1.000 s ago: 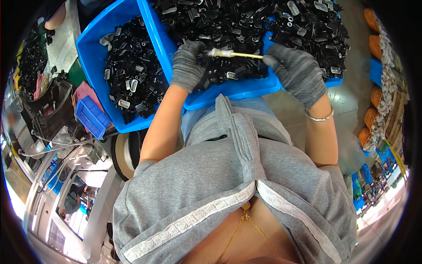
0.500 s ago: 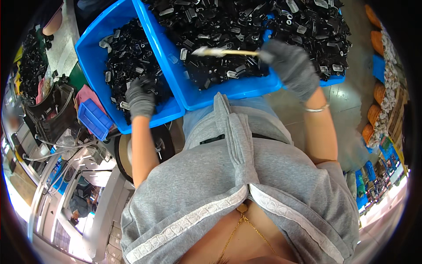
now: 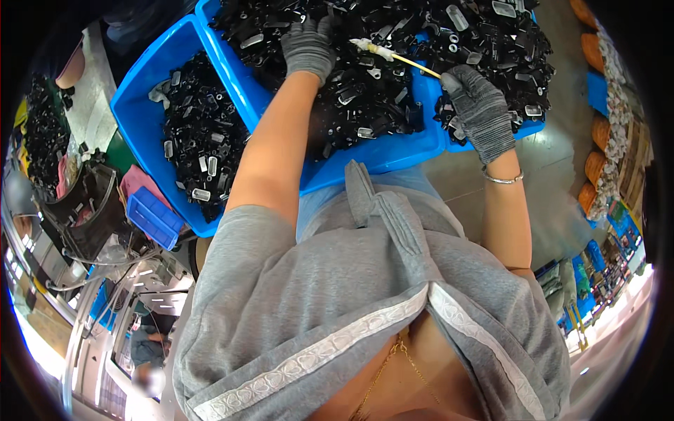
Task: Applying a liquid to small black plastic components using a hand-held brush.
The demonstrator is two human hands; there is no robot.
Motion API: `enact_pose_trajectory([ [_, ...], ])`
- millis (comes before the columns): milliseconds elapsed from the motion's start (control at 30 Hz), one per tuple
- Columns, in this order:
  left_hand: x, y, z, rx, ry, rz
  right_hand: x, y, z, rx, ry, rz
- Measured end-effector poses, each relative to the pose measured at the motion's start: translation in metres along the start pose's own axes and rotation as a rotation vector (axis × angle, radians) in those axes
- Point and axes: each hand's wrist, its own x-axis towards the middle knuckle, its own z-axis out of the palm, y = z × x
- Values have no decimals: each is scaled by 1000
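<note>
Both my hands wear grey knit gloves. My right hand (image 3: pixel 479 112) grips a thin wooden swab stick (image 3: pixel 400 57) with a white tip, held over a blue bin (image 3: pixel 379 156) heaped with small black plastic parts (image 3: pixel 365 91). My left hand (image 3: pixel 307 49) reaches far into the same bin and rests on the black parts near the swab's tip; whether its fingers close on a part is hidden. A silver bracelet (image 3: pixel 503 179) sits on my right wrist.
A second blue bin (image 3: pixel 144 119) of black parts stands to the left. A small blue box (image 3: pixel 154 217) and dark trays lie lower left. Orange items line the right edge. Another person (image 3: pixel 149 344) is at the bottom left.
My left hand moved from the left bin across to the middle bin, up beside the swab tip. My right hand with the swab stayed about where it was.
</note>
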Motion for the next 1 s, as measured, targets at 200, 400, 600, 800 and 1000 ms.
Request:
enact_pose_trajectory([
  [200, -8, -42, 22, -933, -314, -123, 2, -10, -6, -19, -40, 78],
  [400, -79, -32, -30, -1638, -275, -303, -10, -20, -7, -36, -70, -135],
  [600, -99, -38, -41, -1169, -182, -26, -21, -54, -8, -156, -218, -161],
  [800, -124, -27, -90, -746, -40, 154, -40, -78, 15, -412, -268, -418],
  [1000, -186, -47, -117, -628, -94, 170, -60, -68, 52, -390, -484, -536],
])
